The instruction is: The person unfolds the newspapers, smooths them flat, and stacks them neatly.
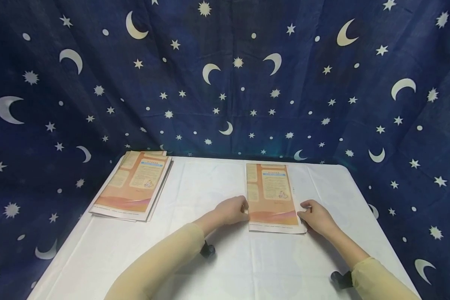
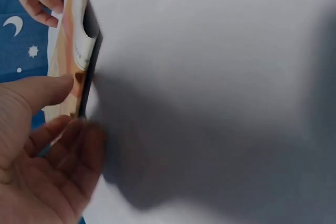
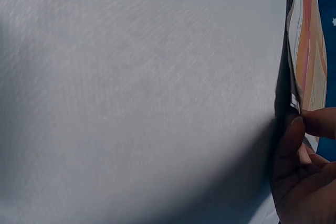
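Observation:
A folded newspaper (image 1: 272, 200) with an orange printed page lies right of the table's middle. At its left edge, my left hand (image 1: 232, 209) pinches the paper with thumb and curled fingers; in the left wrist view, the thumb (image 2: 58, 88) lies against the fold, where layers bulge open. On the opposite side, my right hand (image 1: 318, 217) holds the lower right edge. The right wrist view shows the thumb and fingers (image 3: 292, 142) meeting at the newspaper's edge (image 3: 295, 72). The undersides of the sheets are hidden.
A stack of similar folded newspapers (image 1: 131, 185) lies at the table's far left, its edges slightly uneven. A white cloth covers the table (image 1: 206, 179). Behind its back edge hangs a dark blue curtain (image 1: 243, 100) with moons and stars.

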Demonstrator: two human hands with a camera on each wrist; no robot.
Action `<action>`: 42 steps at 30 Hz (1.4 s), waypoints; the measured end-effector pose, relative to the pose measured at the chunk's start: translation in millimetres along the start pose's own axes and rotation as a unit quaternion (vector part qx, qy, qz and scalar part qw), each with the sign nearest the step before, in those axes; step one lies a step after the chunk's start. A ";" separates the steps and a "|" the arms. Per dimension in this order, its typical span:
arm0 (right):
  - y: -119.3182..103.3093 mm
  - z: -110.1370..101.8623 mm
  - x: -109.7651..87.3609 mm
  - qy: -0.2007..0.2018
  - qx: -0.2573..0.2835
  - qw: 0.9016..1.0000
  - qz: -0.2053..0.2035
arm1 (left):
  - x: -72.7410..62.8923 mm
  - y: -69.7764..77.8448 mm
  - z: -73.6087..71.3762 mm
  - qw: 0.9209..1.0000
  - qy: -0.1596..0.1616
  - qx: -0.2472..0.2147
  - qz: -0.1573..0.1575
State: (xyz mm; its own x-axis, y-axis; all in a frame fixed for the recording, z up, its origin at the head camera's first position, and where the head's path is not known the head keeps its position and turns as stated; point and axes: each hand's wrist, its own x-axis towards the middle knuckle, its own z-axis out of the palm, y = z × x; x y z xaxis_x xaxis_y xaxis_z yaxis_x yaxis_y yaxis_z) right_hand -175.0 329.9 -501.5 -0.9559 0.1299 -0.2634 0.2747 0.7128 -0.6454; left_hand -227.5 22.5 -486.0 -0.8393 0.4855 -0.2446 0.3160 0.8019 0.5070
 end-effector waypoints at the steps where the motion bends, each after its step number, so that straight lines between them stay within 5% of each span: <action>1: 1.0 -1.1 0.0 0.003 0.000 1.000 -0.003 | -0.4 -1.4 -0.5 0.999 0.007 0.023 0.026; 6: 5.1 -4.4 1.9 0.034 -0.005 0.999 -0.026 | -2.4 -10.9 0.2 0.981 0.026 0.131 0.138; 12: 1.3 -3.7 2.8 0.053 0.046 0.997 -0.015 | -2.6 -18.6 2.9 0.965 0.009 0.187 0.183; 17: -6.5 -3.2 0.8 0.028 0.089 0.996 0.011 | -2.3 -22.1 8.2 0.960 0.000 0.212 0.180; 24: -10.8 -0.8 -0.6 -0.017 0.046 0.999 0.007 | -0.8 -27.2 15.4 0.958 0.001 0.229 0.175; 32: -9.5 8.2 5.4 0.002 -0.008 0.999 -0.036 | 2.6 -26.1 17.7 0.956 0.001 0.242 0.163; 42: -13.0 9.8 2.9 0.018 0.032 0.999 -0.009 | 1.6 -17.9 14.3 0.956 0.004 0.252 0.149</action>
State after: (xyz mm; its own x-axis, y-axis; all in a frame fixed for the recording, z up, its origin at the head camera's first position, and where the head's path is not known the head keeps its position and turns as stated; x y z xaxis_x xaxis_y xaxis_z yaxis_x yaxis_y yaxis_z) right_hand -180.3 314.3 -501.0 -0.9634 0.1428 -0.2267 0.2627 0.6705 -0.6939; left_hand -228.2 13.9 -507.3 -0.6814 0.7174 -0.1449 0.7130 0.6954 0.0900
